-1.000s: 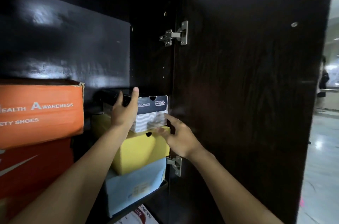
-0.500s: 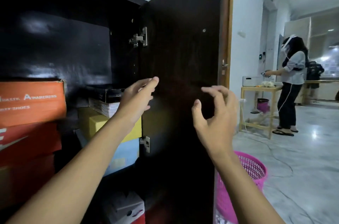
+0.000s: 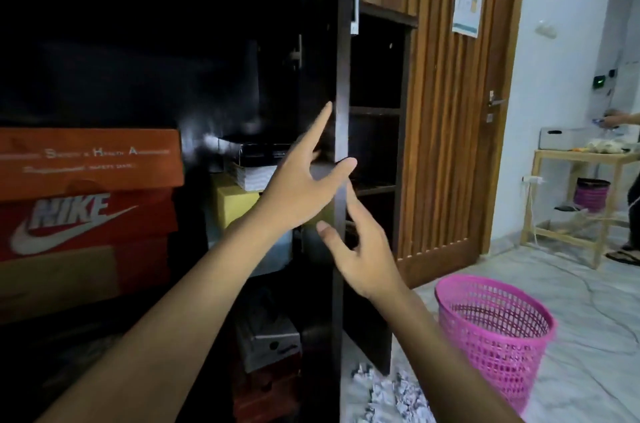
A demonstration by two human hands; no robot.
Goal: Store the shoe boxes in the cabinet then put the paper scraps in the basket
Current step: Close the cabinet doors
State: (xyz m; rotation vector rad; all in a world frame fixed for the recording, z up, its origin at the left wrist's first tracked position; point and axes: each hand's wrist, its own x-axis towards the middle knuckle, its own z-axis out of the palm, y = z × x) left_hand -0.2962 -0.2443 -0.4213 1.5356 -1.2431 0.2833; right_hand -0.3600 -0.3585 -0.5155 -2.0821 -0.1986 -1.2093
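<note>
The dark cabinet's door point(image 3: 341, 83) stands edge-on in the middle of the view. My left hand point(image 3: 301, 190) is open, its straight fingers against the door's inner side near the edge. My right hand point(image 3: 356, 249) reaches up to the door's edge with relaxed fingers and holds nothing. Inside the cabinet are stacked shoe boxes: an orange box point(image 3: 90, 159) on a red Nike box point(image 3: 86, 222) at the left, and a black-and-white box point(image 3: 252, 163) on a yellow box point(image 3: 232, 203) behind my left hand. Crumpled paper scraps point(image 3: 391, 395) lie on the floor beside a pink basket point(image 3: 491, 332).
More boxes point(image 3: 266, 343) sit on the cabinet's lower shelf. A wooden slatted door point(image 3: 460, 111) stands to the right. Farther right is a small wooden table point(image 3: 581, 197) with a person's hand point(image 3: 620, 118) above it. The floor is pale marble.
Both hands have left the black-and-white box, which stays on the yellow box. They came back to the door, and the door has swung from facing me to edge-on.
</note>
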